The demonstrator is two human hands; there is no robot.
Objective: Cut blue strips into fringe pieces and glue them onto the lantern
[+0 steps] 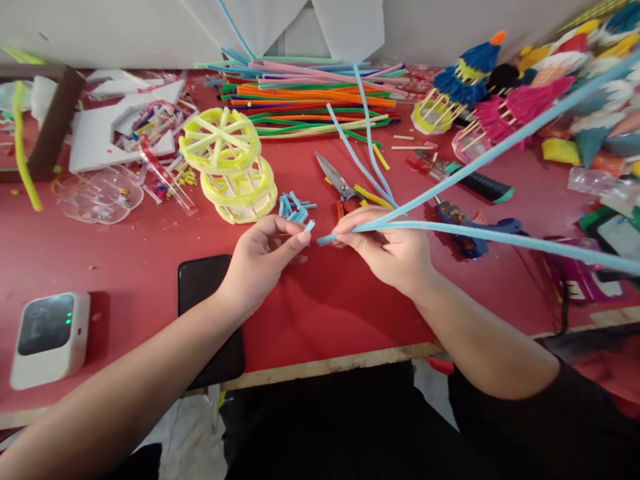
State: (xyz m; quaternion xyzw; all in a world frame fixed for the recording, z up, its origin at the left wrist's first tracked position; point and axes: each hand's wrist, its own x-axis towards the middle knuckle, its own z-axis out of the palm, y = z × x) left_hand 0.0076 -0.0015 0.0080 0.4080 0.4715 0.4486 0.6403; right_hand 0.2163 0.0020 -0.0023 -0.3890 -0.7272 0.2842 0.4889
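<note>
My right hand (387, 250) is closed round a bundle of long light-blue pipe cleaners (480, 233) that fan out to the right and up; their ends poke out past my fingertips. My left hand (265, 257) pinches a short cut blue piece (309, 227) just left of those ends. A small heap of short blue pieces (295, 207) lies on the red table (325, 307) behind my left hand. Scissors (336, 179) lie just beyond my right hand.
Two yellow pipe-cleaner wheels (230, 167) stand stacked left of centre. Coloured pipe cleaners (310, 100) are piled at the back. A glue gun (467, 230), a black phone (205, 293), a white device (47, 337), clear plastic trays (100, 193) and finished fluffy crafts (500, 93) surround the work spot.
</note>
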